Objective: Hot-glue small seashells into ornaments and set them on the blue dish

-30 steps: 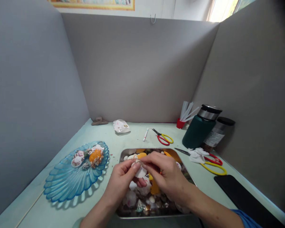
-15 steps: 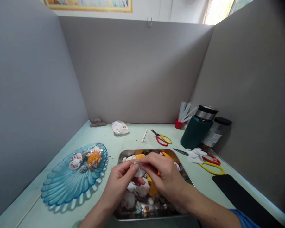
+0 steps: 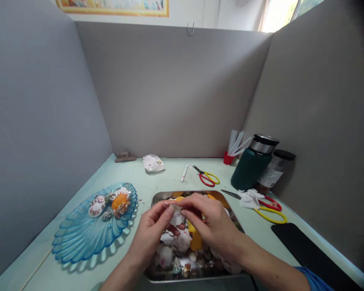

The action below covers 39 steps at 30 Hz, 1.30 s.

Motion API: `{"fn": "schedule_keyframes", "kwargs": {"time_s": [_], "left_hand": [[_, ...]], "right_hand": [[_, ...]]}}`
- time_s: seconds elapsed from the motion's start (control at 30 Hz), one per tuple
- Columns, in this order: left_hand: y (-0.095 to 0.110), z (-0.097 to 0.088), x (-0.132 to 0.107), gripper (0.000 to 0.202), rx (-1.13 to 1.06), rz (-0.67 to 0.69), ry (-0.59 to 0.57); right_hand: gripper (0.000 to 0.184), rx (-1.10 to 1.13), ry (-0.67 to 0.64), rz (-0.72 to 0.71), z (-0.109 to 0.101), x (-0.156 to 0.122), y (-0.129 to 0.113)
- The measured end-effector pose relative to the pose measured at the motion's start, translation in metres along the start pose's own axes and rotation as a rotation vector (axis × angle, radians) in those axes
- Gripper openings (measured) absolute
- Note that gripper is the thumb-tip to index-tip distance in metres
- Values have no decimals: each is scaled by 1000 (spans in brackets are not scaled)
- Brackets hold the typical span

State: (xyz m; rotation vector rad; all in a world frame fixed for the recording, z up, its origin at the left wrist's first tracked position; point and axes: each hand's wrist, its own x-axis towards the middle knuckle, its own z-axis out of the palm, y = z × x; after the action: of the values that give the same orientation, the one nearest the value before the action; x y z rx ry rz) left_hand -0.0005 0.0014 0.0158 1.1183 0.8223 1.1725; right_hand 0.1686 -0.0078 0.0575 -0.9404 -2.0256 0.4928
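Pinching a white, shell-like piece (image 3: 177, 217) between the fingertips of the left hand (image 3: 153, 226) and right hand (image 3: 210, 218), with fingers bent nearly together around it. Hard to see how tightly. Holding it over the metal tray (image 3: 182, 279) of shells (image 3: 182, 241), at six o'clock. Counting around from there: blue plate (image 3: 85, 238) at nine, little scissors (image 3: 203, 173) at one, green bottle (image 3: 251, 167) at two, big scissors (image 3: 273, 209) at three.

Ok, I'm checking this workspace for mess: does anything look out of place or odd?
Mainly the crumpled tissue lying across the bigger scissors, on the right: litter on a tool looks misplaced. Tiny reddish specks also mark the table beside the blue dish. Nothing looks plainly broken.
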Motion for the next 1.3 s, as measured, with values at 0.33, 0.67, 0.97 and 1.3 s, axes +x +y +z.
{"fn": "schedule_keyframes", "kwargs": {"time_s": [0.33,0.67,0.97,1.3], "left_hand": [[4,0,1,30,-148,-105,-15],[0,1,0,17,-216,-68,54],[1,-3,1,15,-147,-37,-2],[2,0,-1,23,-46,-38,-53]], "right_hand": [[17,40,18,44,1,-1,0],[6,135,-11,148,-2,1,-3],[7,175,-47,170,-2,0,-4],[8,169,19,283,5,2,3]]}}
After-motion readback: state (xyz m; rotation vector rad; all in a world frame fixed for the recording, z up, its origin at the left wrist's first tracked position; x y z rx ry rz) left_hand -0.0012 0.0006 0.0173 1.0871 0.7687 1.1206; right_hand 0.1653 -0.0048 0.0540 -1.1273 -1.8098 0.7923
